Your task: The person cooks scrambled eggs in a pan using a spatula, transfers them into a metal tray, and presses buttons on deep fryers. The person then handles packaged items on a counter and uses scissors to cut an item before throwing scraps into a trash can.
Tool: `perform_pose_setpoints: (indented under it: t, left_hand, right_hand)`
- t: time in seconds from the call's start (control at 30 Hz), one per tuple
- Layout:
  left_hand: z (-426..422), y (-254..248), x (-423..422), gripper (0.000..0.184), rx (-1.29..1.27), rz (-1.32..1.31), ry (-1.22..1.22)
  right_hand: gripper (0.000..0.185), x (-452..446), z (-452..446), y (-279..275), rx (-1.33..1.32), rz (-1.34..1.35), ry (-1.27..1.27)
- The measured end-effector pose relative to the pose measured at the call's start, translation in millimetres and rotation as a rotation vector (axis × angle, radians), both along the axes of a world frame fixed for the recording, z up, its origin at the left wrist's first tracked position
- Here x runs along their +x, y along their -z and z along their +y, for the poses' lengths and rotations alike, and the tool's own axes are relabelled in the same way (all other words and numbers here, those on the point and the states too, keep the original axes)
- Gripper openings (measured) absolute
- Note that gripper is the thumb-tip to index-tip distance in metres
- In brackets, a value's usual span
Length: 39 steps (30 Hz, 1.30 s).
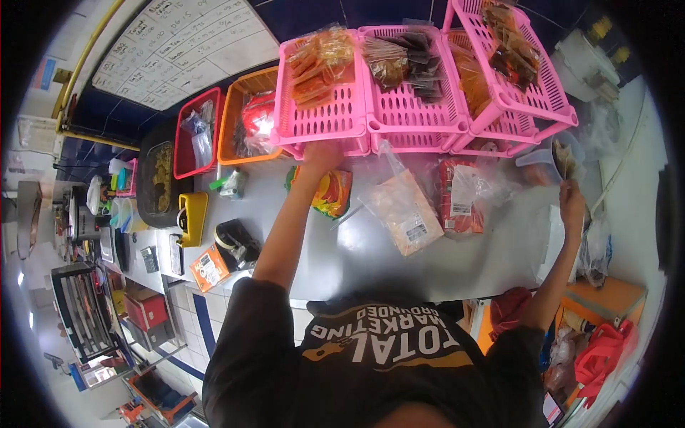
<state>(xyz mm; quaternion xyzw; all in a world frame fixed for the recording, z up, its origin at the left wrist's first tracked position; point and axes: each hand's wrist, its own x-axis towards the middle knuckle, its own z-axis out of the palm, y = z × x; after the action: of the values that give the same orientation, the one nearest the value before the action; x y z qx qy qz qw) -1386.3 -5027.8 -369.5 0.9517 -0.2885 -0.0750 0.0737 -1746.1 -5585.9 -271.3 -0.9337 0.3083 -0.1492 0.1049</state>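
Note:
My left hand (322, 154) reaches to the lower front edge of a pink basket (321, 128) holding orange sachets (317, 71). Its fingers disappear at the basket, so their grip is hidden. Just below lies a yellow, orange and green packet (330, 194). Over on the right, my right hand (571, 200) is closed on the lower end of a small clear packet (566, 158) with dark brownish contents. That packet is held upright in front of a translucent tub (540, 164).
Another pink basket (421, 118) holds dark sachets; a stacked pink rack (531, 107) stands beside it. A bagged beige box (405, 214) and a red pack (462, 196) lie on the metal table (335, 264). Orange (232, 118) and red (191, 160) baskets stand at left.

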Motion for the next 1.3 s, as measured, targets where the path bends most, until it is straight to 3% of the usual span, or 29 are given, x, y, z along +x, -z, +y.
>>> perform_pose_setpoints:
  t: [0.1, 0.23, 0.33, 0.4, 0.53, 0.6, 0.67, 0.73, 0.8, 0.87, 1.03, 1.13, 1.27, 1.3]
  left_hand:
    - [-12.4, -10.2, 9.7, 0.053, 0.205, 0.008, 0.029]
    - [-6.9, 18.4, 26.9, 0.057, 0.040, 0.017, 0.013]
    - [-2.5, 1.3, 9.9, 0.057, -0.007, 0.068, -0.014]
    - [9.5, 19.6, 15.4, 0.053, -0.093, 0.031, 0.082]
    - [11.2, -30.1, -24.7, 0.050, -0.134, 0.222, -0.024]
    - [17.7, -37.9, -33.6, 0.049, -0.154, 0.181, 0.057]
    - [16.9, -83.7, -57.5, 0.048, -0.109, 0.220, 0.059]
    - [22.4, -100.6, -69.7, 0.041, -0.154, 0.201, 0.236]
    - [25.0, -103.6, -79.8, 0.033, -0.268, 0.182, 0.179]
    - [29.5, -110.3, -89.2, 0.028, -0.364, 0.200, 0.231]
    - [22.4, -137.6, -114.9, 0.036, -0.319, 0.327, 0.216]
    - [29.2, -134.7, -131.0, 0.039, -0.337, 0.310, 0.192]
    - [34.1, -135.9, -152.3, 0.039, -0.429, 0.274, 0.163]
    - [37.3, -137.7, -155.9, 0.039, -0.434, 0.273, 0.164]
  right_hand:
    - [0.020, -28.4, 25.2, 3.5, -0.002, -0.071, -0.034]
    - [0.018, -53.1, 57.2, -8.4, 0.078, 0.016, 0.031]
    - [0.018, -65.0, 85.1, -18.8, 0.132, -0.002, 0.037]
    - [0.018, -69.5, 94.2, -20.6, 0.130, 0.054, 0.069]
    - [0.018, -81.5, 94.2, -1.3, 0.062, -0.047, 0.018]
    - [0.019, -79.1, 103.2, -8.1, 0.084, -0.001, 0.043]
    - [0.020, -80.8, 109.8, -9.4, 0.082, -0.079, 0.035]
    - [0.018, -82.9, 109.9, -12.3, 0.057, -0.071, 0.065]
    - [0.019, -79.1, 117.4, -23.3, 0.059, -0.074, 0.139]
    - [0.023, -66.8, 129.9, -43.4, -0.119, -0.015, 0.241]
    - [0.030, -39.8, 107.6, -46.1, -0.181, -0.127, 0.342]
    - [0.030, -27.2, 106.2, -46.4, -0.171, 0.061, 0.309]
    - [0.028, -27.3, 96.9, -48.2, -0.261, -0.040, 0.411]
    - [0.027, -33.4, 91.5, -55.9, -0.180, -0.174, 0.465]
